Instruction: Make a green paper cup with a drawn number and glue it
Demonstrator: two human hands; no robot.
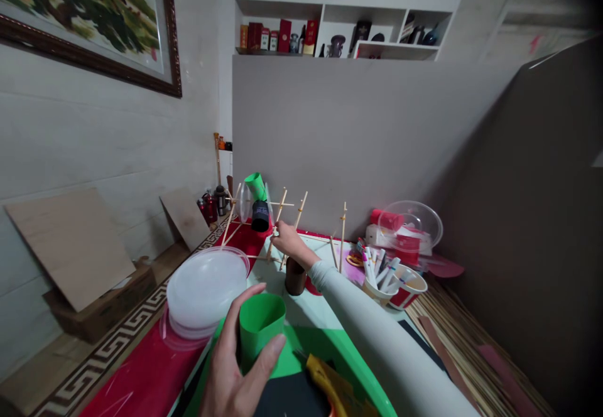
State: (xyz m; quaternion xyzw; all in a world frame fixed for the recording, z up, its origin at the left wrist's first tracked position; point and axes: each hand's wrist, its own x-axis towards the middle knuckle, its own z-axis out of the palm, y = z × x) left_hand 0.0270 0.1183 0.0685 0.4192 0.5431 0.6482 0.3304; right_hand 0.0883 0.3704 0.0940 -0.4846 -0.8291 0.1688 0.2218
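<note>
My left hand [242, 367] is closed round a green paper tube [262, 329], its thumb and fingers on opposite sides. The tube stands upright with its open end up. My right arm stretches forward, and my right hand [289, 242] is at a frame of thin wooden sticks [300, 213]. Its fingers are bent together beside the sticks; what they grip, if anything, is hidden. Just left of that hand, a black tube [260, 216] and another green tube [255, 186] sit by clear round discs [245, 202]. Below my right wrist stands a brown tube [294, 277].
Stacked clear plastic lids [207, 288] lie on the left. White markers fill a cup [377, 291] at right, beside a red-and-white cup [407, 286]. Close to me are green sheet material [348, 367] and a yellow item [325, 379]. A grey panel [358, 134] stands behind the table.
</note>
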